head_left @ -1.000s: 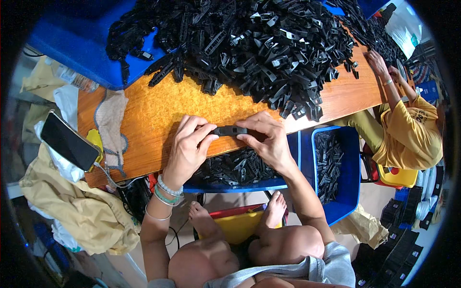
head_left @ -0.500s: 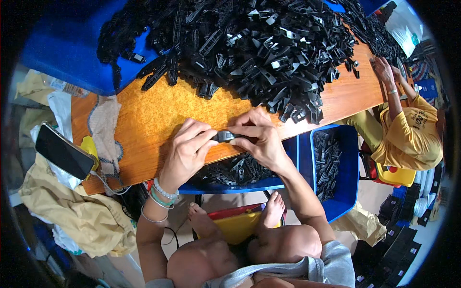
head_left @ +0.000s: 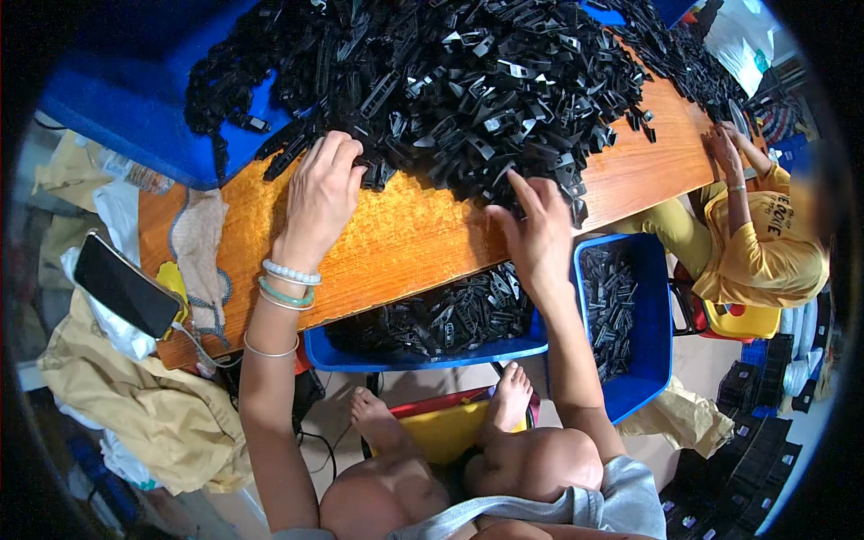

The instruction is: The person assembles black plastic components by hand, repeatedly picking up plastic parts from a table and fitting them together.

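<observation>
A large heap of small black plastic parts (head_left: 423, 99) covers the far side of the wooden table (head_left: 405, 225). At the heap's near left edge is my left hand (head_left: 322, 193), its fingers bent and drawn together beside the parts. Whatever those fingertips pinch, if anything, is hidden. My right hand (head_left: 540, 229) reaches to the heap's near right edge, thumb and index finger spread apart, with nothing visible between them. Under the table's front edge, between my forearms, a blue bin (head_left: 432, 358) holds more black parts.
Another blue bin (head_left: 643, 369) of black parts stands to the right. Beyond it sits a person in a yellow shirt (head_left: 765, 234), hands at the table. A phone (head_left: 126, 286), a cloth (head_left: 198, 247) and a blue tub (head_left: 135, 99) are at the left.
Both hands have moved forward and apart to the heap. The small black plastic part they held together over the table's front edge is no longer between them.
</observation>
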The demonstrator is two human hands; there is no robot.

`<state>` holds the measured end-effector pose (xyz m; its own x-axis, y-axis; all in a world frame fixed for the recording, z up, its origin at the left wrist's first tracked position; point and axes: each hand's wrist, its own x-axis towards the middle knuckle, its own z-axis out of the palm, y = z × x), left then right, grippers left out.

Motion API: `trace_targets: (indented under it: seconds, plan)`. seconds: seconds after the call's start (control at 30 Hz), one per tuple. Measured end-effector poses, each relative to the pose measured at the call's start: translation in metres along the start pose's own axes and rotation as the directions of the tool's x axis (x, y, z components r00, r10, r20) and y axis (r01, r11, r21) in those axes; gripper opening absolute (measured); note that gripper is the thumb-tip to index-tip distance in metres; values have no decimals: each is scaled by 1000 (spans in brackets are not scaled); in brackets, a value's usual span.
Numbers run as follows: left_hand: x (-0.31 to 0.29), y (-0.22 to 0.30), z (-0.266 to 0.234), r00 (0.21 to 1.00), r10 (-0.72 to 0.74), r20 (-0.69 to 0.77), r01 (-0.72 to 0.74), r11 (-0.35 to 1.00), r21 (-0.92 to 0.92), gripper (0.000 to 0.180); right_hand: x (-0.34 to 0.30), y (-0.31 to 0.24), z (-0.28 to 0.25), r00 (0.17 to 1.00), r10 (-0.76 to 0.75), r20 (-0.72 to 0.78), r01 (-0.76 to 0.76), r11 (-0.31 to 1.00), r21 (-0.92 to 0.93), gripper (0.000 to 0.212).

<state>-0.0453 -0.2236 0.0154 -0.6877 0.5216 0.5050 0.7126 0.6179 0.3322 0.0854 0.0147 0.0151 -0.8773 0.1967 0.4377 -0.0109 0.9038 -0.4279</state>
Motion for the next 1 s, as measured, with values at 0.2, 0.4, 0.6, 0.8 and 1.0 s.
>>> trace_targets:
  seconds: [0.2, 0.4, 0.6, 0.8, 1.0]
  plan:
    - [-26, 37, -10, 977, -62, -202, 30, 987, -158, 22, -21, 1, 25, 990, -138, -42, 138, 990, 4, 47]
    - [-69, 72, -10, 859, -506, -84, 220, 512, -830, 25, -31, 8, 3, 992, -118, -45, 125, 952, 280, 37]
    - [-77, 73, 0, 956, -271, 115, 283, 740, -610, 22, -24, 17, 0, 978, -210, -8, 209, 969, 131, 25]
    - [-70, 78, 2, 980, -188, 70, 200, 900, -388, 22, -36, -9, -2, 973, 90, 214, -217, 685, 695, 13]
    - [-67, 80, 1, 981, -175, 87, 195, 914, -356, 22, -42, -25, 4, 906, 156, 394, -403, 606, 686, 17]
